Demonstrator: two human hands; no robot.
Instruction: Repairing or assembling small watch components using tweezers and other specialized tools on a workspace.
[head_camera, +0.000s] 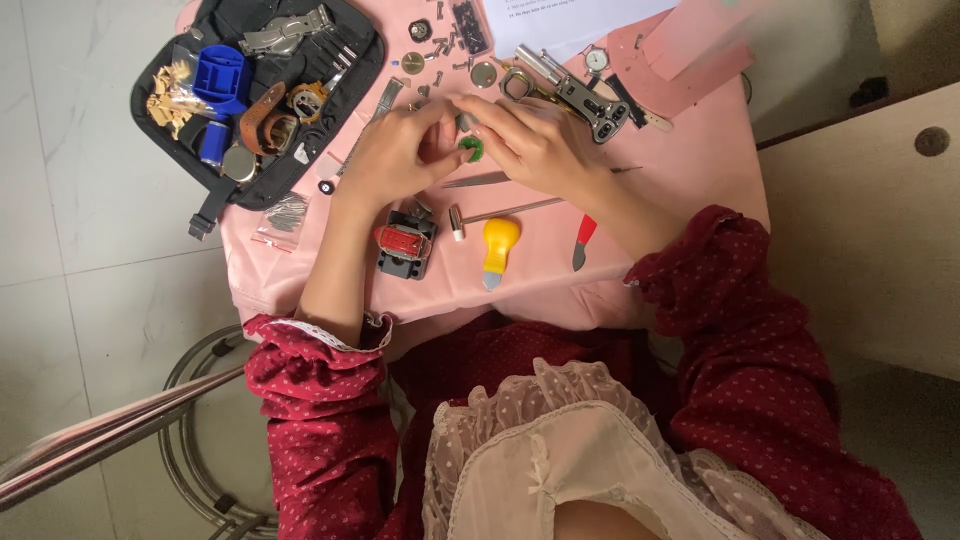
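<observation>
Between both hands' fingers (452, 118), small round green piece (470, 148), axis unclear.

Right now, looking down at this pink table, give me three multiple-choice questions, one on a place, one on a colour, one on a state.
1. Where does the black zip-open tool case lie?
A. far left of the pink table
B. on the lap
C. on the floor

2. What colour is the bulb-shaped handle of the small tool nearest the table's front edge?
A. blue
B. yellow
C. white

3. What are both hands doing?
A. resting flat
B. pinching a small green round part together
C. gripping the case

Answers: 1 A, it sits at the table's far left corner. 2 B, the bulb is plainly yellow. 3 B, the left hand and right hand meet at the green part.
</observation>
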